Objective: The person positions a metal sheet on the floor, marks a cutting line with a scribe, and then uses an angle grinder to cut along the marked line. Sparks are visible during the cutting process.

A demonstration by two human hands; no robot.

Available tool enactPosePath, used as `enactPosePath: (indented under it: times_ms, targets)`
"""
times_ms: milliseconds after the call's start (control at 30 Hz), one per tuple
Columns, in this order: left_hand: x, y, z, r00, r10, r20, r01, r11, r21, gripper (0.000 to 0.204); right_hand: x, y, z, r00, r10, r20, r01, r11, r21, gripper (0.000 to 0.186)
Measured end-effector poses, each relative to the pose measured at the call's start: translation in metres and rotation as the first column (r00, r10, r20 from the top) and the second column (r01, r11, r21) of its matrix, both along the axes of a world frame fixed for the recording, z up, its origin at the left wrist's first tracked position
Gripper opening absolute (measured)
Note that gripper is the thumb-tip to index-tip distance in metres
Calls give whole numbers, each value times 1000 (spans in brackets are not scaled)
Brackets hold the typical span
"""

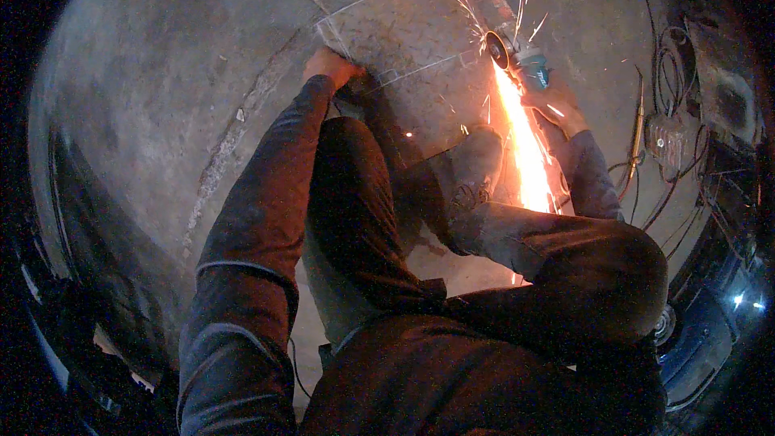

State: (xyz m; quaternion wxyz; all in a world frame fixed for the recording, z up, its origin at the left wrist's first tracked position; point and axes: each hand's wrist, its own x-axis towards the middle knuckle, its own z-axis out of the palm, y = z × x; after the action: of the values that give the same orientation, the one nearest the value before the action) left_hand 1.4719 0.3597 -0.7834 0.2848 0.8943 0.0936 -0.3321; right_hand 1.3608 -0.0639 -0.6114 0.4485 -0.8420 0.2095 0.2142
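Observation:
My right hand (557,102) is wrapped around the body of a teal angle grinder (534,73). Its round disc (497,49) meets a long narrow piece of metal (491,0), and a bright stream of sparks (521,137) pours from there toward me. Smaller sparks fly off the far side. At the left, my left hand (331,67) is closed at the edge of a flat grey sheet (420,28) with pale edges, which looks like metal. The fingertips of that hand are in shadow.
My boot (476,163) stands close beside the sparks, below the sheet. On the right lie a grey box (667,144), coiled cables (668,73) and a torch-like tool (638,129) on the concrete floor (186,56). A blue machine (701,343) sits at the lower right.

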Motion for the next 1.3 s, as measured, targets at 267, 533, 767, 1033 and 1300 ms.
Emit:
enactPosePath:
  times_ms: [267, 533, 767, 1033, 1300]
  targets:
    - [8, -14, 5, 995, -57, 77, 57, 998, 8, 80, -2, -26, -34, 990, 26, -136, -80, 910, -407, 84]
    - [5, -4, 0, 991, -102, 86, 99, 994, 44, 77, 14, -21, -24, 986, 101, -136, -155, 858, -490, 86]
    - [3, -12, 38, 997, -73, -15, 73, 997, 18, 77, 21, -4, 3, 999, 23, -28, -27, 989, -148, 93]
    - [6, -8, 22, 999, -36, -4, 36, 998, 57, 78, 42, -7, 3, 965, 138, -222, -222, 879, -422, 98]
    - [8, -19, 37, 995, -70, 65, 67, 996, 52, 78, 40, -27, -16, 965, 224, -138, -259, 900, -352, 89]
